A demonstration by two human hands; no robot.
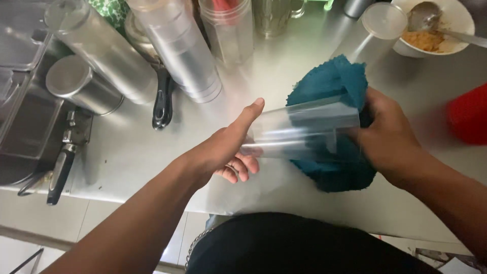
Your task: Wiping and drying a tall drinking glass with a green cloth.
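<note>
A clear plastic cup (304,132) lies sideways between my hands over a steel counter (127,147). My left hand (228,149) cups its base end, thumb stretched up along the side and fingers curled beneath. My right hand (388,137) grips a teal cloth (332,81) that is bunched around and into the cup's open end. Part of the cloth hangs below the cup, and the fingers of my right hand are hidden in it.
Stacks of clear cups (180,48) and steel tumblers (78,83) lie at the back left beside a black handle (162,101). A white bowl (433,25) with a spoon and brown food stands at the back right. A red object (469,114) sits at the right edge.
</note>
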